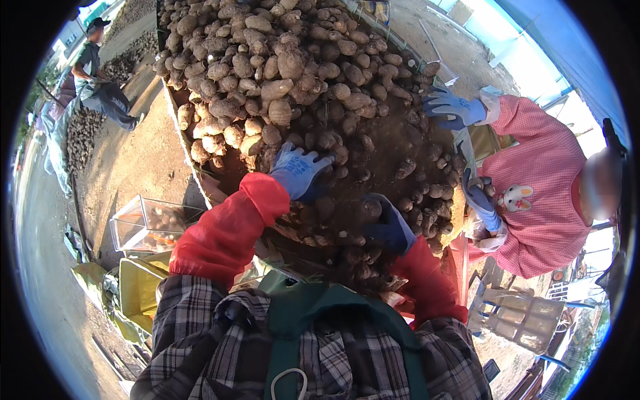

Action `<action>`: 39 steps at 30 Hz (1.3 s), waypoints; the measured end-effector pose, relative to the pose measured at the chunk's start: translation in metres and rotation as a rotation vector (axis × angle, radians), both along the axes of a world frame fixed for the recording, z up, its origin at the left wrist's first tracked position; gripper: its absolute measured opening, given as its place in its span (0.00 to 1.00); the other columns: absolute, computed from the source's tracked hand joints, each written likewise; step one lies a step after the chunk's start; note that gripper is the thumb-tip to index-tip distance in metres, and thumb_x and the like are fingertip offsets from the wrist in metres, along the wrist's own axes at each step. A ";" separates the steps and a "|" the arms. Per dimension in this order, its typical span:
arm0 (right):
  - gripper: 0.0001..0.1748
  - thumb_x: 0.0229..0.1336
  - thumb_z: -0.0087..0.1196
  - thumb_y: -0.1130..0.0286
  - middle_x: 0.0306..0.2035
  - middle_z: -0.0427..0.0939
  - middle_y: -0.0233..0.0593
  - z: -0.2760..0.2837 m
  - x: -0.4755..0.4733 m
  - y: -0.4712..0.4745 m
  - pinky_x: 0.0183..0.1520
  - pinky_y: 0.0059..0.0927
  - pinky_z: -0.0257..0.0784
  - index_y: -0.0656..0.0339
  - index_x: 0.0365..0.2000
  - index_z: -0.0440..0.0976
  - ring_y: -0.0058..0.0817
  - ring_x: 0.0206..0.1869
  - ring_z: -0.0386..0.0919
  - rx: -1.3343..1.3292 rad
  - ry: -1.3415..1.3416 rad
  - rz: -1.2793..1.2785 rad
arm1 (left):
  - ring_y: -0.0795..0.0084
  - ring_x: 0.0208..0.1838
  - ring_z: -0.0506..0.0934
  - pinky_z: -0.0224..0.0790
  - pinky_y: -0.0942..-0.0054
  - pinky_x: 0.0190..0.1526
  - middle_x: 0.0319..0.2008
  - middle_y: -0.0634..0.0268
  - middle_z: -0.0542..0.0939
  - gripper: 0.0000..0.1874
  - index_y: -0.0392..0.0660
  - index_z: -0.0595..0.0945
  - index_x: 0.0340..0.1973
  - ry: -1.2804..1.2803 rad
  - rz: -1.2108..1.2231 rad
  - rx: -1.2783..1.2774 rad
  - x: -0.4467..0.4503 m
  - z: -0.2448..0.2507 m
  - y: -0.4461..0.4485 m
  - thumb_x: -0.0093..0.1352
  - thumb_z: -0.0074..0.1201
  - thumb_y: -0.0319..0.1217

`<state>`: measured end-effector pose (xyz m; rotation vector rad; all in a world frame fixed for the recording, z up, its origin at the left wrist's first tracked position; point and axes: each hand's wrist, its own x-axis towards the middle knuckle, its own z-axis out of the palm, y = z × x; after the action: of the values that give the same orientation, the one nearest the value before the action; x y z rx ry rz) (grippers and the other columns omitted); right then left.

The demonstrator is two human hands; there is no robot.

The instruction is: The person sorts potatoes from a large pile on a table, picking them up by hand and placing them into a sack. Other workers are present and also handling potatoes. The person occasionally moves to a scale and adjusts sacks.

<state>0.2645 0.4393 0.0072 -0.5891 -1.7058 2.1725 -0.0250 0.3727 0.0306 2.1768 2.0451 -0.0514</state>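
Note:
A large heap of brown taro corms [290, 65] fills the bin in front of me. My left hand [299, 170], in a blue-grey work glove, lies on the lower left part of the heap with its fingers spread over some corms; nothing shows in its grip. To the right, near the bin's lower side, my right hand [387, 225] wears a dark-palmed blue glove. Its fingers curve round a taro corm [371, 209], partly blurred. Between and beyond both hands lie loose corms and dark soil. Red sleeve covers reach to both wrists.
A co-worker in a pink checked smock [535, 185] stands at the right, gloved hands at the heap. A clear plastic basket [150, 225] and yellow sacks [142, 287] stand at left. Another person [97, 75] is at the far left near more heaps. The bin's edge [182, 135] runs along the left.

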 end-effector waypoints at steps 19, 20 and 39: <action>0.24 0.53 0.68 0.75 0.40 0.82 0.35 0.051 -0.093 -0.059 0.43 0.24 0.75 0.61 0.52 0.77 0.23 0.38 0.79 0.927 0.123 -0.141 | 0.57 0.62 0.76 0.76 0.59 0.54 0.59 0.48 0.76 0.29 0.36 0.68 0.62 -2.521 0.340 0.541 0.056 -0.017 -0.240 0.67 0.61 0.26; 0.21 0.55 0.66 0.74 0.39 0.81 0.31 0.047 -0.100 -0.039 0.40 0.20 0.73 0.60 0.51 0.78 0.17 0.35 0.75 0.848 0.016 -0.256 | 0.58 0.62 0.76 0.77 0.59 0.53 0.58 0.48 0.77 0.27 0.35 0.69 0.61 -2.636 0.373 0.578 0.041 -0.020 -0.261 0.68 0.59 0.26; 0.37 0.53 0.57 0.76 0.63 0.72 0.40 0.000 -0.135 0.061 0.63 0.46 0.71 0.36 0.63 0.69 0.45 0.63 0.73 1.391 -0.957 0.494 | 0.77 0.49 0.78 0.69 0.77 0.53 0.47 0.60 0.81 0.18 0.36 0.75 0.60 -0.952 0.914 0.903 -0.026 -0.053 -0.338 0.75 0.51 0.26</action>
<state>0.1293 0.5001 0.0075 -0.8038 -3.4186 0.2460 -0.0506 0.0342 -0.0227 0.8031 2.2657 1.8371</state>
